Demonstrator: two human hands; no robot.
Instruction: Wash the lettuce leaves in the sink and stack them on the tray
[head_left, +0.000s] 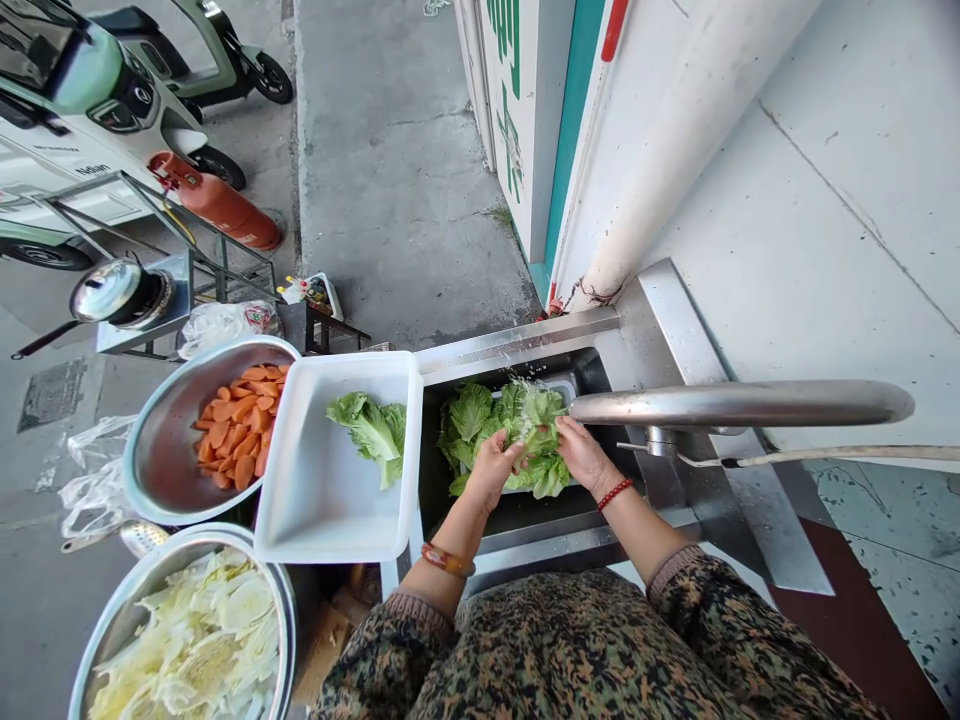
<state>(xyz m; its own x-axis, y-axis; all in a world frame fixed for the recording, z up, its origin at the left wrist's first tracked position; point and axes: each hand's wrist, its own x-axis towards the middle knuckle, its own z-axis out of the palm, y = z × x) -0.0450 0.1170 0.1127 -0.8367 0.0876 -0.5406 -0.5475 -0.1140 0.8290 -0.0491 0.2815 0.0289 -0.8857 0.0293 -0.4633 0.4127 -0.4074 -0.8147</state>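
Note:
Water from the faucet (742, 403) splashes over a lettuce leaf (541, 412) that I hold up above the sink (495, 540). My left hand (496, 465) grips the leaf's lower left side, fingers closed. On its right side, my right hand (583, 452) pinches the leaf close to the spout. More green lettuce (469, 420) lies below and around my hands in the basin, partly in a pale container. To the left, a white plastic tub (300, 500) holds a few lettuce leaves (369, 428).
A steel bowl of sliced carrots (244, 420) and a bowl of cut cabbage (195, 640) stand left of the tub. Farther off are a pan (109, 290) on a burner, a red gas cylinder (229, 210) and parked vehicles. A white wall (840, 200) rises beyond the faucet.

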